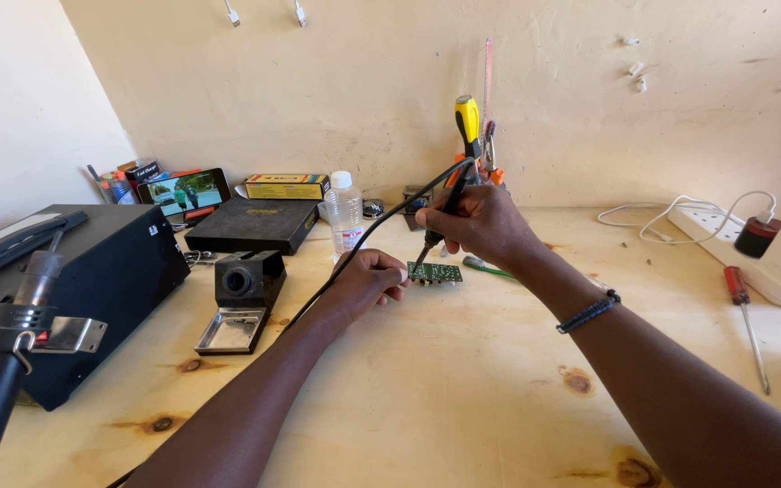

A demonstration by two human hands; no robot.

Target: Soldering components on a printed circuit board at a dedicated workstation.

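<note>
Small green rectangular circuit board (435, 272): centre of pale wooden worktop (463, 398), left edge pinched in left hand (368, 282) grip. Black corded soldering iron (433, 237): tip on board, right hand (479, 223) grip closed around handle. Black iron stand (248, 282): left. Clear plastic bottle (344, 213): far.

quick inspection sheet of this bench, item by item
surface: pale plywood bench with dark knots.
job's things: small green circuit board; soldering iron tip down on it.
clutter: iron stand, black station box, water bottle, red screwdriver, phone with lit screen.
grips: left hand steadies the board's edge; right hand holds the iron.
cables: black iron cord; white leads at power strip.
surroundings: bare cream wall.
</note>
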